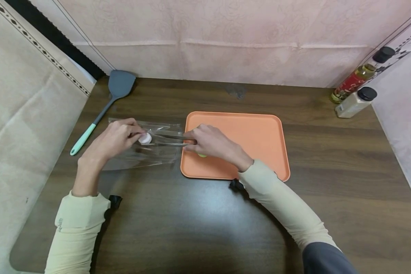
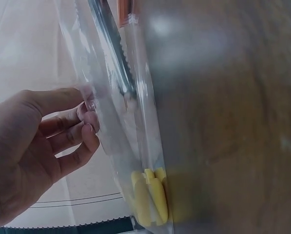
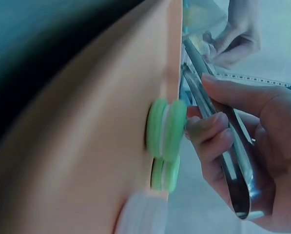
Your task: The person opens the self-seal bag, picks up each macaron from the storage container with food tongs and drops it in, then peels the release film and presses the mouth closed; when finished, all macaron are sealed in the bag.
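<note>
My left hand (image 1: 118,137) pinches the edge of a clear plastic bag (image 1: 157,158) lying left of the tray. Yellow pieces (image 2: 157,200) show at one end of the bag in the left wrist view. With my right hand (image 1: 215,142) I grip metal tongs (image 1: 168,144), which point left over or into the bag; I cannot tell which. A white round piece (image 1: 145,138) is by their tips, beside my left fingers. Under my right hand is an orange tray (image 1: 253,140). Green sandwich cookies (image 3: 173,129) and a blurred whitish round thing (image 3: 143,217) sit on it in the right wrist view.
A grey spatula with a mint handle (image 1: 85,140) lies at the back left. At the back right stand an oil bottle with a red label (image 1: 351,83) and a black-capped white jar (image 1: 352,105). Pale cloth (image 1: 226,57) hangs behind the wooden table (image 1: 178,220).
</note>
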`<act>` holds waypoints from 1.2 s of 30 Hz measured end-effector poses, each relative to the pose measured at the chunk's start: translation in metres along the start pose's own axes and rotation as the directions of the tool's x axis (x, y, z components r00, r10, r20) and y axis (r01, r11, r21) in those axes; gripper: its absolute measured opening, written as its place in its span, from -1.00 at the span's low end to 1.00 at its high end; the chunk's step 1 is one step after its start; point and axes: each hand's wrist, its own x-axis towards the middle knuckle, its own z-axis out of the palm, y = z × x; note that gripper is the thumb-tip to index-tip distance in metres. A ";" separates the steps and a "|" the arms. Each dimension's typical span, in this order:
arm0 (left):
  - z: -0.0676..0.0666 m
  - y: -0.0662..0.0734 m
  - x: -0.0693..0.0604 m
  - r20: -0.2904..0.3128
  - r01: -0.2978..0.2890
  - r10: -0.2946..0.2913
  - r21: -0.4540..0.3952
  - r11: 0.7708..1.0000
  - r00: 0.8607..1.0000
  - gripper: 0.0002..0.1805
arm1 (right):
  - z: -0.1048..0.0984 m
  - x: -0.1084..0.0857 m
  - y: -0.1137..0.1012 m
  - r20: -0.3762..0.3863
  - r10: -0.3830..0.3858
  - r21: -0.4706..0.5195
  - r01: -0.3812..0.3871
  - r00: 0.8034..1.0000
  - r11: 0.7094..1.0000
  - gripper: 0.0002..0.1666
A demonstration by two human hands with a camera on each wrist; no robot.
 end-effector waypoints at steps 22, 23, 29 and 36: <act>0.000 0.002 0.000 0.001 0.003 -0.003 0.014 1.000 1.000 -0.85 | 0.018 0.028 -0.018 0.009 0.181 0.015 -0.181 0.983 0.983 -0.39; 0.000 0.002 0.000 0.002 0.002 -0.002 0.015 1.000 1.000 -0.85 | 0.019 0.028 -0.017 0.006 0.184 0.018 -0.184 0.983 0.983 -0.39; 0.000 0.002 0.001 -0.002 0.002 -0.002 0.014 1.000 1.000 -0.85 | 0.018 0.027 -0.018 -0.002 0.183 -0.011 -0.183 0.983 0.983 -0.41; 0.000 0.002 0.000 -0.014 0.001 -0.001 0.012 1.000 1.000 -0.86 | 0.004 0.003 -0.021 -0.002 0.173 -0.024 -0.173 0.985 0.985 -0.46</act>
